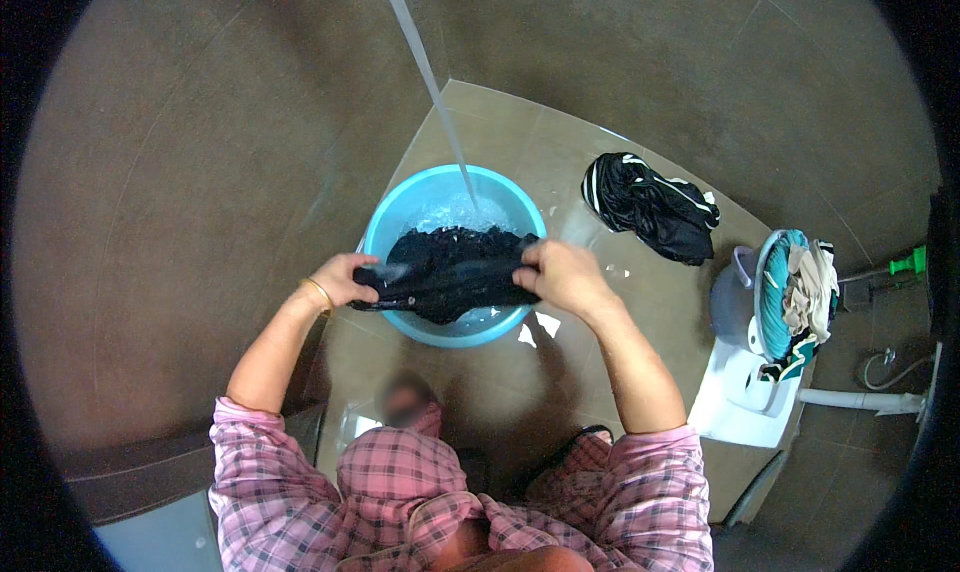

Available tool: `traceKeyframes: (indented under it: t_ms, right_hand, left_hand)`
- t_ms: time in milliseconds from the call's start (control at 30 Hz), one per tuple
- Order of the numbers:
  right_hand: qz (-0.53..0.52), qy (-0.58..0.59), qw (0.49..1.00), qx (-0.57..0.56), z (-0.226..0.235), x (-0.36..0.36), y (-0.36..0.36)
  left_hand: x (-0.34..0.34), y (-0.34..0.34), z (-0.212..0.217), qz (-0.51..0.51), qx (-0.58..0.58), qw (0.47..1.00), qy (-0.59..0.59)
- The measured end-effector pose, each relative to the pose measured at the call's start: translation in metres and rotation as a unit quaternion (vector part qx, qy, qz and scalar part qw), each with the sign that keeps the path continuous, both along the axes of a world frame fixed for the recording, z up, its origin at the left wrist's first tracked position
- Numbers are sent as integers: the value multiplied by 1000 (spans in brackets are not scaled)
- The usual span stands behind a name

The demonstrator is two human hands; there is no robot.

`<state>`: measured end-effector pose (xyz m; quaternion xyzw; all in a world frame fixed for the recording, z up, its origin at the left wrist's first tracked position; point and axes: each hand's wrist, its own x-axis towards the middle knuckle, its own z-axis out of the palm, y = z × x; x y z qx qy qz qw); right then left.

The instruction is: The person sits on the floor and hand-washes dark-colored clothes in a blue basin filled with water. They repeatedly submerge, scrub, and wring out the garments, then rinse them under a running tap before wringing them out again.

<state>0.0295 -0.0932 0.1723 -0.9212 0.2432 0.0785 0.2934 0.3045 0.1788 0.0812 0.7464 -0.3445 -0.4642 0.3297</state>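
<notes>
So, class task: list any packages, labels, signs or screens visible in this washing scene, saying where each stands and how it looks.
None in view: only a blue basin of water with dark cloth, a dark garment pile on the floor, and a teal tub of clothes at right.

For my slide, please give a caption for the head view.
Both hands, left and right, grip a wet black garment over a blue basin under running water.

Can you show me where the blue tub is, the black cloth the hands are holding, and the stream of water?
blue tub [385, 222]: head view, on its left rim.
black cloth [450, 272]: head view, on its middle, between the hands.
stream of water [425, 72]: head view, midway down the stream.
</notes>
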Motion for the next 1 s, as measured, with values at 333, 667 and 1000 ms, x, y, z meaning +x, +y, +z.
traceKeyframes:
  t_ms: [333,667,1000]
  right_hand:
    - [-126,-250,942,185,-41,46,19]
    - [55,-470,593,652,86,72,107]
    - [96,-623,600,492,140,39,110]
  left_hand:
    - [10,6,-3,211,-53,972,-89]
    - [-38,-27,199,256,-421,800,343]
    - [-42,-27,263,197,-408,881,136]
